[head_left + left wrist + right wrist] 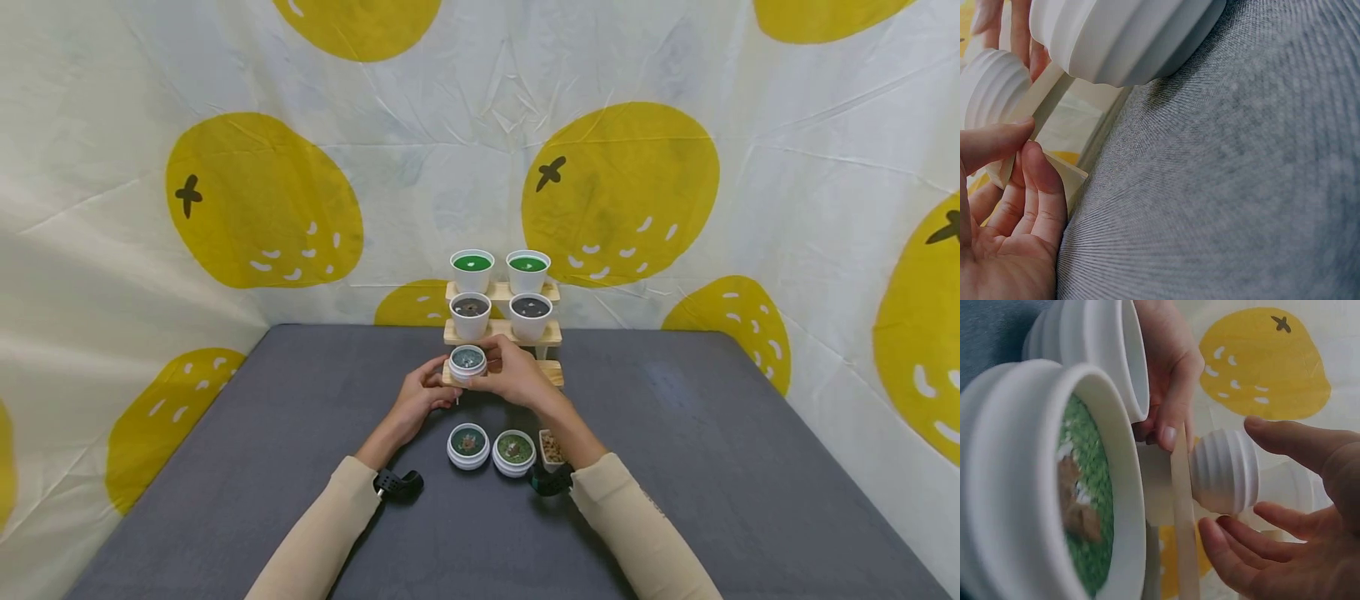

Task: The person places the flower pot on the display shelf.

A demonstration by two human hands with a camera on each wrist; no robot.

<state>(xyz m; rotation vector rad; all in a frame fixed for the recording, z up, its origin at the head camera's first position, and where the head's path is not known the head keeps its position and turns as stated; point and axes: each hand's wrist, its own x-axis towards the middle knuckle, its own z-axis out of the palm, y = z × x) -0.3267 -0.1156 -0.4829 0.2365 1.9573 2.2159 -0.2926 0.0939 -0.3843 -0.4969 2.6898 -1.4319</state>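
A three-step wooden stand (553,372) holds white pots. On its lowest board, at the left end, sits a small ribbed white pot (467,363) with a blue-grey filling. My left hand (417,398) pinches that end of the board (1183,550), thumb and fingertips meeting at its edge in the left wrist view. My right hand (516,372) is around the ribbed pot, thumb and fingers spread to either side of it in the right wrist view. Whether its fingertips touch the pot I cannot tell.
Two white cups with dark filling, such as this cup (530,317), stand on the middle step. Green-filled cups (472,272) stand on top. Nearer lie a dark-green-filled pot (468,447), a light-green-filled pot (513,453) and a white dish of tan bits (552,447). Behind hangs a patterned curtain (442,183).
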